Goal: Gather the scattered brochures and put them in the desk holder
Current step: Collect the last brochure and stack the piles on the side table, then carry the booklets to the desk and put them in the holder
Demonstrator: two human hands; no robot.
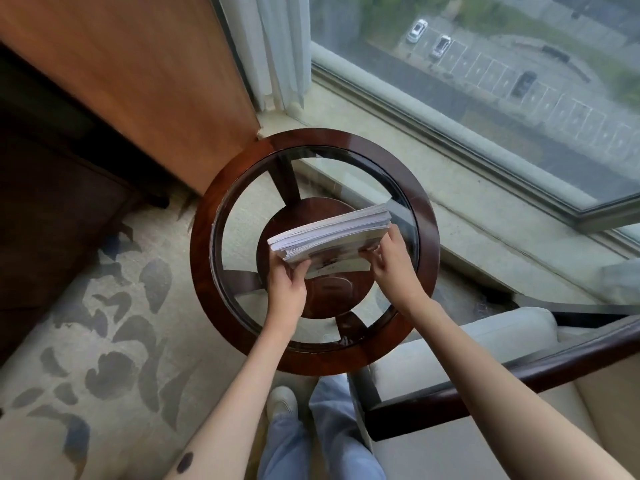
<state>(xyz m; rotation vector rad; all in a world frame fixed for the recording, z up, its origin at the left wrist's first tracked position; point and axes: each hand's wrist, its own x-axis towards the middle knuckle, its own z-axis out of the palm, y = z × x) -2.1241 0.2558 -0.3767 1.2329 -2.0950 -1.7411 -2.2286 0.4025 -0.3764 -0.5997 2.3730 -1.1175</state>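
gathering looks done: the brochures (332, 233) form one tilted stack over the table (204, 271), left grip (287, 285) curled round its near corner, right grip (391, 261) pinching its right edge. no holder in view; stowing is left.

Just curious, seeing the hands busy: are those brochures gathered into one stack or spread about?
Gathered. The brochures form one stack, edges roughly aligned, held by the left hand and right hand over the table.
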